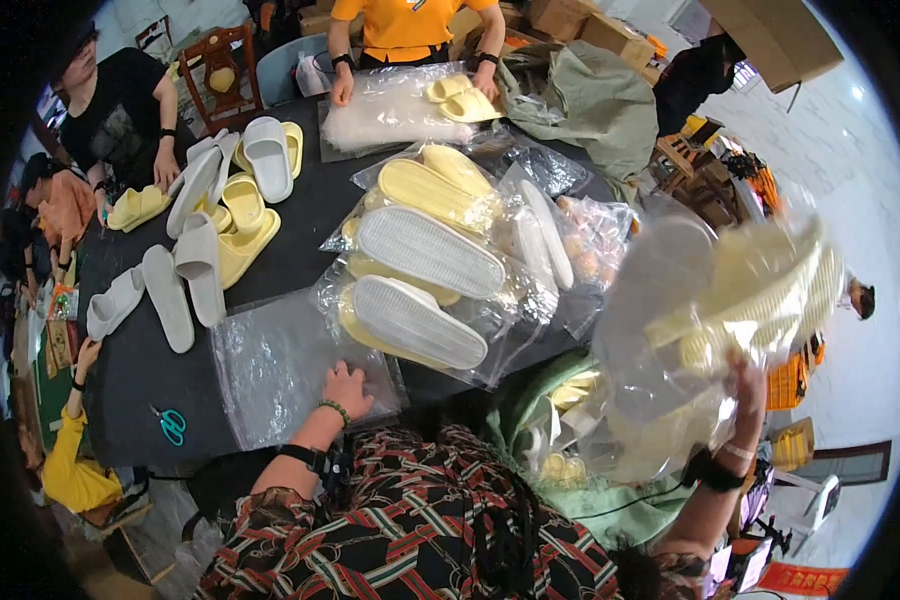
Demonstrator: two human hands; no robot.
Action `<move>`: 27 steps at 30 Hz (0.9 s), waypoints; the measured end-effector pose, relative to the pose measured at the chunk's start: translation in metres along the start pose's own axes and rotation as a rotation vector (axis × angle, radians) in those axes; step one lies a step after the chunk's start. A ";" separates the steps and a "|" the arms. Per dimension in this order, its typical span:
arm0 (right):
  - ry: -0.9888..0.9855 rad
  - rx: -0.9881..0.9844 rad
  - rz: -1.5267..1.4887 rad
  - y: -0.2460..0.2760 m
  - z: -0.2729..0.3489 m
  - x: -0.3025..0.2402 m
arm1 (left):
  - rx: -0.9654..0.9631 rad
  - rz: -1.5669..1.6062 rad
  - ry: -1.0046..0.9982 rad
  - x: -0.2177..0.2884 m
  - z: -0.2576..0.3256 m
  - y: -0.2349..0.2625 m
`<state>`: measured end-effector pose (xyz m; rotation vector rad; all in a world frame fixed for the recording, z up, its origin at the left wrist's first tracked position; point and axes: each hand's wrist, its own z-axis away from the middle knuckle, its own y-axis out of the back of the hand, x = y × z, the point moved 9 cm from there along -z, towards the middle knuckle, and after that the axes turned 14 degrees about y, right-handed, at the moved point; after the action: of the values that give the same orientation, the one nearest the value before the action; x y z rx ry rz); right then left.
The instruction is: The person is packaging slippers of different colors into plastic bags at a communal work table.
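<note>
My left hand (348,392) lies with fingers spread on a stack of flat clear plastic bags (260,365) at the table's near edge. Out to the right, my right hand (746,378) grips clear-bagged slippers (760,290), yellow and grey, raised off the table and smeared by motion. Below them a green sack (610,512) gapes, with bagged yellow and white slippers (566,468) inside. Bagged slippers (430,250) with grey and yellow soles are piled at the table's middle, just beyond my left hand.
Loose grey and yellow slippers (170,298) lie on the dark table (130,385) at left, with teal scissors (172,427) nearer me. Across it, a person in orange (392,28) handles yellow slippers (462,100) over plastic bags. Another in black (120,110) stands at far left.
</note>
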<state>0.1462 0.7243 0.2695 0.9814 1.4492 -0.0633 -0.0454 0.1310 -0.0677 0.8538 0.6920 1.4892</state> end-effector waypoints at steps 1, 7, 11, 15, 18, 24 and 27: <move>-0.035 -0.102 0.123 -0.018 -0.019 -0.019 | -0.017 0.031 -0.016 -0.002 0.002 -0.001; 0.468 -0.679 -0.059 -0.234 -0.089 -0.239 | 0.029 0.127 -0.161 -0.036 -0.003 -0.029; 0.640 -1.056 0.209 -0.379 -0.105 -0.244 | 0.083 0.261 -0.232 -0.044 0.007 -0.020; 0.573 -1.071 0.665 -0.517 -0.119 -0.152 | 0.051 0.566 -0.239 -0.048 0.016 0.003; 0.578 -0.871 0.532 -0.562 -0.120 -0.145 | 0.059 0.598 -0.248 -0.067 0.035 0.024; 0.658 -0.851 0.523 -0.583 -0.096 -0.157 | 0.439 0.670 -0.283 -0.064 0.082 0.138; 0.722 -0.802 0.577 -0.575 -0.094 -0.162 | 0.863 0.401 -0.512 -0.006 0.113 0.214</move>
<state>-0.2940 0.3359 0.1249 0.7142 1.5408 1.3077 -0.0698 0.0972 0.1713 2.0474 0.7994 1.1953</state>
